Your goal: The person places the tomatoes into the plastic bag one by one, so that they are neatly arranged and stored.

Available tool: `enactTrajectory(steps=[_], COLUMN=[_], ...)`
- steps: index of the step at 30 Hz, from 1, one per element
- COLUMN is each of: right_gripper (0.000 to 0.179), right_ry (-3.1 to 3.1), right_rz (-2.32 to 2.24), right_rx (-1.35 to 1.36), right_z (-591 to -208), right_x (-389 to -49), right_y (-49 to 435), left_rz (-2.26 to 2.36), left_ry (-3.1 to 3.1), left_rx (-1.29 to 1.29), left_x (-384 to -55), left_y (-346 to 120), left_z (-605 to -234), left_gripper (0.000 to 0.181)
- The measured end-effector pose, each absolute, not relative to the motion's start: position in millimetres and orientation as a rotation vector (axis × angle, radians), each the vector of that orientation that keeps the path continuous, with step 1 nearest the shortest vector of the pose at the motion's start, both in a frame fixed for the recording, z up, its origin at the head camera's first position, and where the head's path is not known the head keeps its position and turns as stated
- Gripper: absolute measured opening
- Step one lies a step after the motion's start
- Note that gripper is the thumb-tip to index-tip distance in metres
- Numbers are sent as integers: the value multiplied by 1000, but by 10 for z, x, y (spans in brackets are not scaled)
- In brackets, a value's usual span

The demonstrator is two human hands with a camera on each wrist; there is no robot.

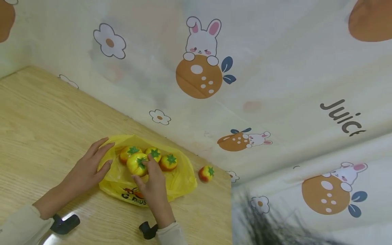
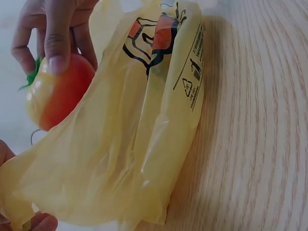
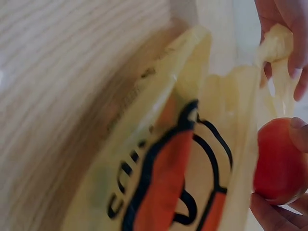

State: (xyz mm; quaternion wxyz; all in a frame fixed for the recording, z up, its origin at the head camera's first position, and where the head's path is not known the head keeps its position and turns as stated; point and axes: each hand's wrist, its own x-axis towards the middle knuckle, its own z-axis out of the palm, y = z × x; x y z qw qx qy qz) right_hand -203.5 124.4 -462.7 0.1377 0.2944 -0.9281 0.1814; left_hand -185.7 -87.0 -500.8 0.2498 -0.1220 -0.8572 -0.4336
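A yellow plastic bag (image 1: pixel 185 177) lies on the table with its mouth spread. My left hand (image 1: pixel 84 168) pinches the bag's left edge, and the right wrist view shows the film bunched between its fingers. With thumb and fingers, my right hand (image 1: pixel 155 190) holds a toy tomato (image 1: pixel 134 165) over the mouth. It is yellow and red, and its green leafy top (image 2: pixel 32 74) faces left in the left wrist view. Three more tomatoes with green tops sit inside: one at left (image 1: pixel 125 153), one behind (image 1: pixel 156 157) and one at right (image 1: pixel 167 164).
Another toy tomato (image 1: pixel 206 174) lies on the wooden table (image 1: pixel 46 119), right of the bag. A pale curtain (image 1: pixel 147 68) printed with rabbits and flowers borders the table's far side. Dark straps (image 1: pixel 65 224) sit at both wrists. Blurred dark hair (image 1: pixel 266 221) shows at the lower right.
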Motion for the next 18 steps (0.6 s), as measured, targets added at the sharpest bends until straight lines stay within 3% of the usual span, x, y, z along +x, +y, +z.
enactTrajectory(steps=[18], right_gripper=[45], right_ry=[-2790], right_rz=[543], right_rx=[860], right_z=[-4972], right_x=[-1959], right_y=[1056], left_rz=[-1181], left_ry=[-2369], left_rx=[-331], left_x=[-1874], left_y=[-866], left_z=[-5076], left_gripper=[54])
